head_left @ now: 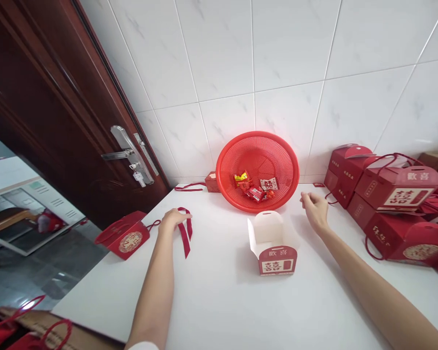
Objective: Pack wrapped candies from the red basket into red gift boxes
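Red ribbon [184, 240], probably light, limp and best gripped at its fold, is near the left edge of the surface [211, 287], pinched by the left hand [172, 218], while the right hand [316, 211] curls nearly closed, visibly holding nothing.

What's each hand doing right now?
Left hand: at the ribbon; whether it grips cannot be told.
Right hand: closed, fingers curled, nothing visible in it.

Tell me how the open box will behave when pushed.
The box is probably light, as it looks like thin card. It should slide rather than roll, since its sides are flat. Its raised flaps may bend if pressed.
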A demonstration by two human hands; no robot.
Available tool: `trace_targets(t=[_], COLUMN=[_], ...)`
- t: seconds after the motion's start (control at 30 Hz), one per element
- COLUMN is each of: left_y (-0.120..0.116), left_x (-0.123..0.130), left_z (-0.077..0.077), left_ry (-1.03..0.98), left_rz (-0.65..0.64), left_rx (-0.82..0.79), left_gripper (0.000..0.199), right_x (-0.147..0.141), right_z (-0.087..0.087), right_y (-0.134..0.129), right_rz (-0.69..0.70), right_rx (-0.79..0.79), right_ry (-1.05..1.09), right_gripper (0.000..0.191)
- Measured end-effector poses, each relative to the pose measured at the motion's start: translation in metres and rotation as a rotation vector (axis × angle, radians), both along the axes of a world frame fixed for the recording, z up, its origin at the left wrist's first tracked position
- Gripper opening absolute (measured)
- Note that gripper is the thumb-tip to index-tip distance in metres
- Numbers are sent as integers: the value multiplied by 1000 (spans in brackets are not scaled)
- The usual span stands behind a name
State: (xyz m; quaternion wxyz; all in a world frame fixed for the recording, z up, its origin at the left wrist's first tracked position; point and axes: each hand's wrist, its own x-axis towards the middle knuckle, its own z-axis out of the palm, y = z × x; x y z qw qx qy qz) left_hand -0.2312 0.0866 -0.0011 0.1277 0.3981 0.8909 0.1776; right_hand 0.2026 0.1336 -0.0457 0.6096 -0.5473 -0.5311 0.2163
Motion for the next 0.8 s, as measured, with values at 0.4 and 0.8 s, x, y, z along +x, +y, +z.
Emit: trace_targets(t=[0.4,0.8], left_y=[40,125], left_x=[0,-24], left_z=[-35,-13], left_ry=[-116,-10], left_rz=[55,-101], left_rx=[394,408], left_gripper=[22,57], right_x=[-2,-2], right_z=[-34,-35], right_y=[0,4], right_rz=[2,21], right_rx=[-123,-160], right_ry=[-16,-29], right_gripper=[38,41])
